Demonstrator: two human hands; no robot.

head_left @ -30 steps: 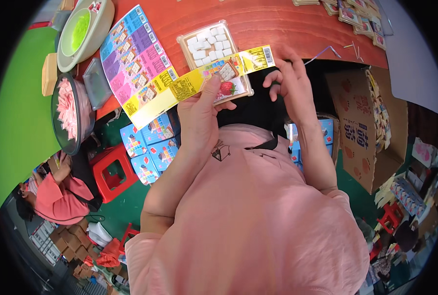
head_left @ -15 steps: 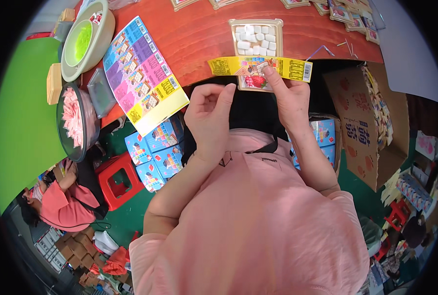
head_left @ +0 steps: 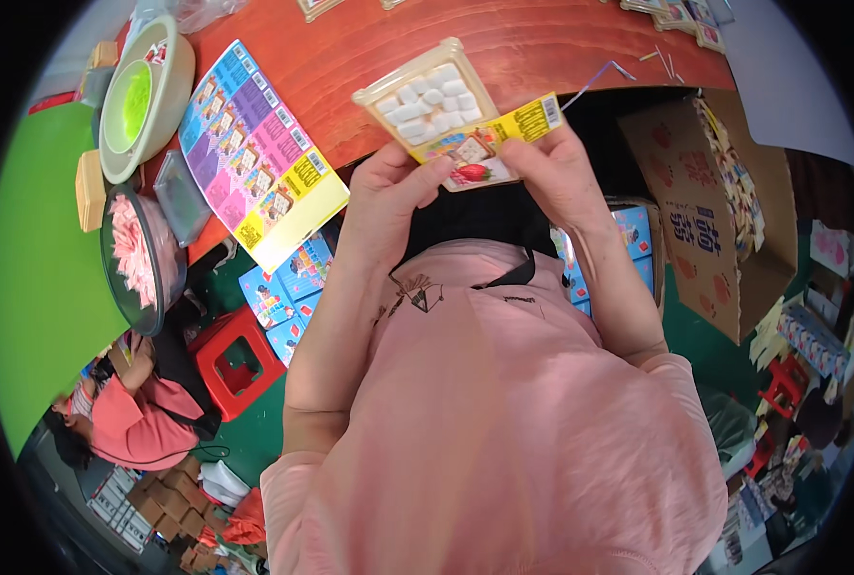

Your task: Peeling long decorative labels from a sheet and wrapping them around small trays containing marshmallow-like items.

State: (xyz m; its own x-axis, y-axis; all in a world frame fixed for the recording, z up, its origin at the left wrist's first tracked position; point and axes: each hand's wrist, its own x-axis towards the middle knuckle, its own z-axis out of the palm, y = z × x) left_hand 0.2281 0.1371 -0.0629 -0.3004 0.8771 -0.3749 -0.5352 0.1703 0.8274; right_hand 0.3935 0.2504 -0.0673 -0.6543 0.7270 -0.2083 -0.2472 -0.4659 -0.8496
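Observation:
My left hand [head_left: 395,188] pinches the near left side of a cream-rimmed case, thumb on its face. Small white pieces [head_left: 423,107] fill the far half of the case [head_left: 484,94], which is tilted over the table's front edge. Across its middle lies a yellow printed sticker strip [head_left: 523,123]; its right end sticks out free. My right hand [head_left: 559,178] grips the case's near right side, thumb pressing on the strip. A strawberry picture [head_left: 473,173] shows on the near part of the case. The strip's left end is hidden by my left hand.
On the red table [head_left: 321,57] lies a colourful sticker sheet [head_left: 259,158]. A basin [head_left: 182,57] and a bowl of pink pieces [head_left: 132,251] stand left. At right are a cardboard box [head_left: 681,192] and thin sticks [head_left: 666,62]. A person sits by a red stool [head_left: 206,369].
The case has turned, its far end swinging left. My left hand has moved in and taken hold of its left side. The strip's left end is no longer sticking out.

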